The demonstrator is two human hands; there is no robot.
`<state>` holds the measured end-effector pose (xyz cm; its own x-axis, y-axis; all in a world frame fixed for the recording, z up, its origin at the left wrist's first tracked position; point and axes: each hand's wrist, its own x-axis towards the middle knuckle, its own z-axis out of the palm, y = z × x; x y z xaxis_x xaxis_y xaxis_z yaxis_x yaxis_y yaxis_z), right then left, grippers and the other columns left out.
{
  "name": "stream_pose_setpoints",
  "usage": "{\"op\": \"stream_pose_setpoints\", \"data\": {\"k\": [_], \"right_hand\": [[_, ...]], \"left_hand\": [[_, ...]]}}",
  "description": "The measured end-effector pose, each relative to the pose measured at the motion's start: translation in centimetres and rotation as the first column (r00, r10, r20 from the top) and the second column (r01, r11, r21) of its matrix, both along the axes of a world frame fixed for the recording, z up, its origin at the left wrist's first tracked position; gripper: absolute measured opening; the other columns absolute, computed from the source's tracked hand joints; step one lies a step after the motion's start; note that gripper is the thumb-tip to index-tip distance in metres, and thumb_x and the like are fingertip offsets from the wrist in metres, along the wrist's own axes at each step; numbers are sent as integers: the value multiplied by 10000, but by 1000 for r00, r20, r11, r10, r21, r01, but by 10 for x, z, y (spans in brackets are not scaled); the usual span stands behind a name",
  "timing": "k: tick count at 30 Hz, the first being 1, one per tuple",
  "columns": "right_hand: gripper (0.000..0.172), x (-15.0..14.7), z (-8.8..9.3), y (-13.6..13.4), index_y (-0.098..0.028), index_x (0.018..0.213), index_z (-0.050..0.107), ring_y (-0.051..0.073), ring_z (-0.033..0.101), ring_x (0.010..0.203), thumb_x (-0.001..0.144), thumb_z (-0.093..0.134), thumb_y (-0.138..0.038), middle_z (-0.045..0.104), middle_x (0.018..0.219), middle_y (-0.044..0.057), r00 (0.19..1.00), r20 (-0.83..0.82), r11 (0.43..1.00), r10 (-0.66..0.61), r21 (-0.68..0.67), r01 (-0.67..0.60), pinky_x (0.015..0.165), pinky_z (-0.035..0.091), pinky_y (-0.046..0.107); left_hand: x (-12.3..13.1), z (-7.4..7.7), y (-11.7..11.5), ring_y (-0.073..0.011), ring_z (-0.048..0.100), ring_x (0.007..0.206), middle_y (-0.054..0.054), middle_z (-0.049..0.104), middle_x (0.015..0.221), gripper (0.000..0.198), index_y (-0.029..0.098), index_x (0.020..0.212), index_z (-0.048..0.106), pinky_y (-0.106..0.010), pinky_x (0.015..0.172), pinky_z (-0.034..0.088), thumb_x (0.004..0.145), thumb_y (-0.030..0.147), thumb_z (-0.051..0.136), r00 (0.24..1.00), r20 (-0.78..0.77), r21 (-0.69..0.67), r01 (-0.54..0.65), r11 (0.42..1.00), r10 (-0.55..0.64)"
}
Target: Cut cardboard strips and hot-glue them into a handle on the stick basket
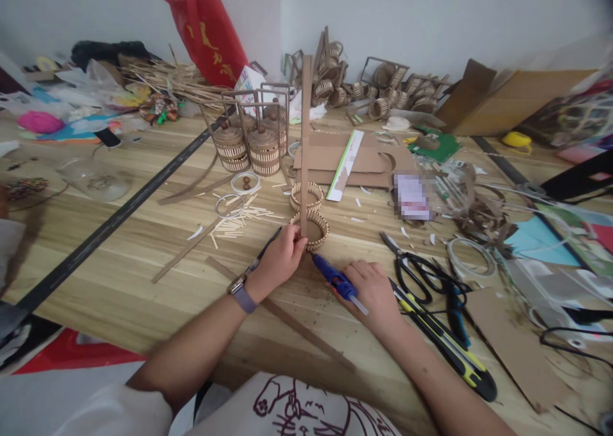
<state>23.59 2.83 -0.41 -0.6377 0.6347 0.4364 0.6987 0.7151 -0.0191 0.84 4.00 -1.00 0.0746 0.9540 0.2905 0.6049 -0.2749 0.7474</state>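
My left hand (pixel 280 257) is closed, pinching the lower end of a long brown cardboard strip (pixel 305 123) that stands upright. The strip's lower end is beside a small round basket (pixel 317 228) made of short sticks and cardboard. A second, similar basket (pixel 309 195) stands just behind it. In my right hand (pixel 376 289) is a blue hot glue gun (pixel 338 278), with a clear glue stick poking out of its back. Its nozzle points at the near side of the front basket, close to my left fingers. Whether the nozzle touches is hard to tell.
Finished lidded baskets (pixel 263 149) stand behind on the left. Loose sticks (pixel 239 222) and a tape ring (pixel 230 205) lie nearer. To the right are scissors (pixel 416 273), a yellow-black utility knife (pixel 445 340) and a cardboard piece (pixel 514 346). Cardboard sheets (pixel 330 158) lie behind the baskets.
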Motion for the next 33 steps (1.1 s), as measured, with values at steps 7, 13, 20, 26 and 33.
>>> {"op": "stream_pose_setpoints", "data": {"k": [7,13,20,26,33], "right_hand": [[185,2,0,0,-194,736,587,216,517,682,895,533,-271,594,675,51,1000,-11,1000,-3,4,3,667,296,328],[120,4,6,-5,-192,751,580,207,507,666,860,564,-239,566,678,40,995,-93,999,29,-10,-30,653,305,326],[114,-1,11,-3,-192,774,593,205,501,659,877,554,-221,571,674,37,990,-136,998,44,40,-39,640,317,318],[157,-1,10,-2,-185,760,600,202,510,661,900,544,-231,579,668,40,989,-142,998,36,48,-29,648,314,319],[156,0,10,-2,-180,754,600,201,517,660,892,556,-238,586,669,42,991,-131,999,32,34,-27,657,313,322]], "left_hand": [[0,0,0,-189,613,675,-29,610,778,106,200,998,432,-307,667,471,986,299,397,1000,2,-3,1,1000,-1],[0,-1,0,-193,620,683,-37,623,785,101,192,1010,437,-315,677,482,985,283,400,1000,3,-1,-4,1000,4],[0,0,-1,-189,624,688,-34,631,788,109,189,1024,453,-319,694,489,991,281,405,1000,3,-7,-7,1000,7],[0,1,-1,-198,630,700,-31,623,777,113,190,1028,444,-323,696,487,994,288,398,1000,0,-21,-2,1000,2],[1,3,-2,-184,605,656,-4,591,724,106,200,1018,433,-310,676,474,998,295,390,1000,2,-29,4,1000,-4]]}}
